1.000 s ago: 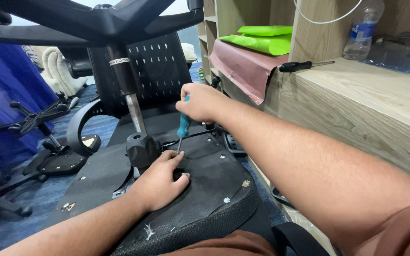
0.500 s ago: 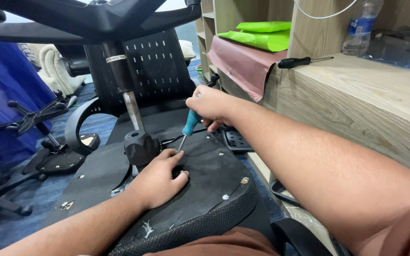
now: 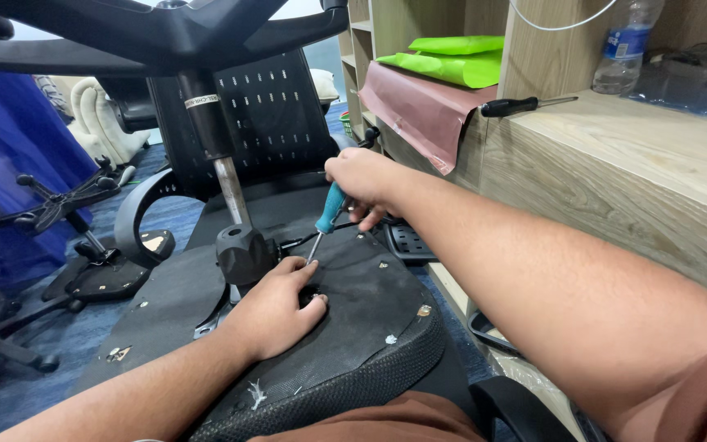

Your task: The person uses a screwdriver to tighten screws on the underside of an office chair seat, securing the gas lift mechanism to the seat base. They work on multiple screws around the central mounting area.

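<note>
Head view: right hand [image 3: 363,182] grips screwdriver [image 3: 326,219] tilted tip-down-left; left hand [image 3: 276,307] flat on seat underside [image 3: 370,303].

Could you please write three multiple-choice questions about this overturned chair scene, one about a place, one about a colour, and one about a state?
1. Where does the black-handled screwdriver lie?
A. on the light wooden desk
B. on the floor
C. on the chair seat

2. What colour is the handle of the screwdriver in the right hand?
A. red
B. teal
C. yellow

3. How is the left hand?
A. raised in the air
B. gripping a bottle
C. resting on the black seat underside

Answers: 1 A, it rests at the desk edge. 2 B, the grip shows teal. 3 C, palm down beside the screwdriver tip.
</note>
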